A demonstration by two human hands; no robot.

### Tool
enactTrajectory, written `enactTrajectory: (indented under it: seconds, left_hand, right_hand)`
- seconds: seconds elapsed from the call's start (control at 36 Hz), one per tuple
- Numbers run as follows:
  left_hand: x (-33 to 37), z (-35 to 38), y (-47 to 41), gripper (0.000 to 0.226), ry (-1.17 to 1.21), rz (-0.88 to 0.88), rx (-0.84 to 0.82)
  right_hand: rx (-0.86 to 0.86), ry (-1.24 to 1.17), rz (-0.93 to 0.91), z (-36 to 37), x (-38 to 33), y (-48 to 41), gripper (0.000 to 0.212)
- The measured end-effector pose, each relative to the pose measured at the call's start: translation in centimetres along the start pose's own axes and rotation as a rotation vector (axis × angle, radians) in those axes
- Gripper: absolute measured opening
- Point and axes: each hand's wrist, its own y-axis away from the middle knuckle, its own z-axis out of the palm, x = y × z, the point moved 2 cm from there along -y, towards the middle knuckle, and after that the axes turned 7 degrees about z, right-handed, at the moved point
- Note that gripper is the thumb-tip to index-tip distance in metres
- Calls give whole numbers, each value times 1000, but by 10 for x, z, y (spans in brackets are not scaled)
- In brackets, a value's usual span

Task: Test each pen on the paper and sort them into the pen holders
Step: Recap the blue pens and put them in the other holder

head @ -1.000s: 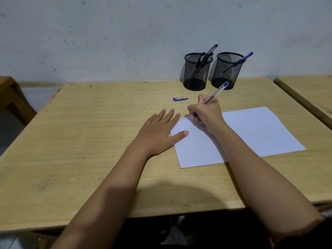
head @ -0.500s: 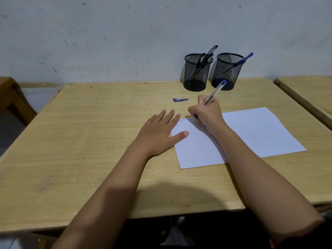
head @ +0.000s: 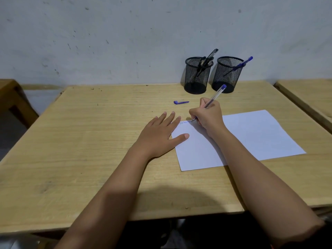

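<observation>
Scribbling is under way near the sheet's far-left corner: a clear-barrelled blue ballpoint pen (head: 214, 96) is pinched in a writing grip by the right hand (head: 208, 116), its tip touching the white paper (head: 251, 135) beside a short line of blue marks (head: 185, 122). The left hand (head: 159, 135) is laid flat and spread, holding nothing, fingertips and thumb pressed on the paper's left edge. For a fair test, light even pressure and a few short strokes are advised, with the sheet kept pinned so it cannot slide. The pen's blue cap (head: 181, 102) lies at 12 o'clock from the left hand. Two mesh holders stand at 12 o'clock from the right hand: the left holder (head: 197, 76) with dark pens, the right holder (head: 226, 74) with a blue one.
</observation>
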Motion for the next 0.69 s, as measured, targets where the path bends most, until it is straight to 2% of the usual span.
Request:
enactTrajectory:
  seconds: [0.11, 0.25, 0.39, 0.44, 0.56, 0.69]
  left_hand:
    - [0, -1, 0, 69, 18, 1, 15]
    - [-1, -5, -2, 69, 115, -3, 52]
    - [-5, -17, -7, 44, 455, -104, 256]
    - [-8, -22, -12, 39, 518, -153, 309]
    - [-13, -32, -29, 42, 528, -176, 292]
    - [-17, -42, -61, 49, 406, -230, 242]
  right_hand:
    - [-8, -19, 20, -1, -1, 2, 39]
    - [14, -101, 7, -8, -3, 6, 28]
    - [-24, -333, -25, -14, -10, 15, 24]
    - [-48, -368, -3, -14, -12, 13, 17]
    - [-112, -336, 8, -18, -19, 5, 7]
    - [-141, -460, 44, -31, -32, -5, 11]
